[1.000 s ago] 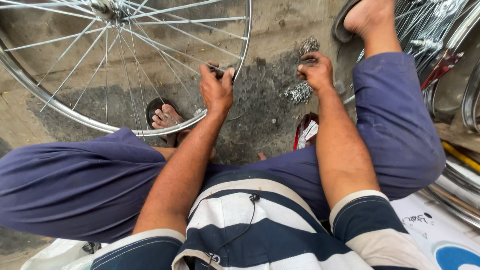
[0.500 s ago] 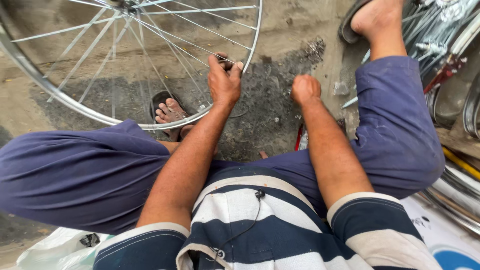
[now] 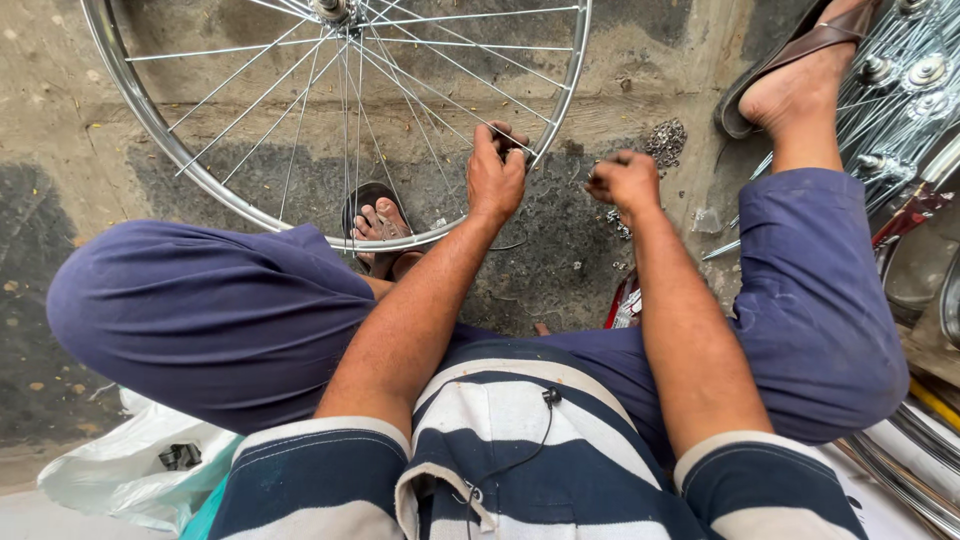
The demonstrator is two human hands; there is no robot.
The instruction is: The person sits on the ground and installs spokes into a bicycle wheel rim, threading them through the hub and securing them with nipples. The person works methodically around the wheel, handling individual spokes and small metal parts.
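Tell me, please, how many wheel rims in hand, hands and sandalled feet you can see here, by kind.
Spoked wheel rim at the left hand's grip: 1
Hands: 2, left hand, right hand
Sandalled feet: 2, left foot, right foot
Total: 5

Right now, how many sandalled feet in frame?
2. One foot sits behind the wheel rim, seen through the spokes near the left hand. The other foot is top right, past the right hand.

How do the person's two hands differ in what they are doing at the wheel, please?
The left hand pinches a spoke at the wheel rim; the right hand is closed, clear of the rim, above small metal parts on the ground. Both are bare, knuckles up.
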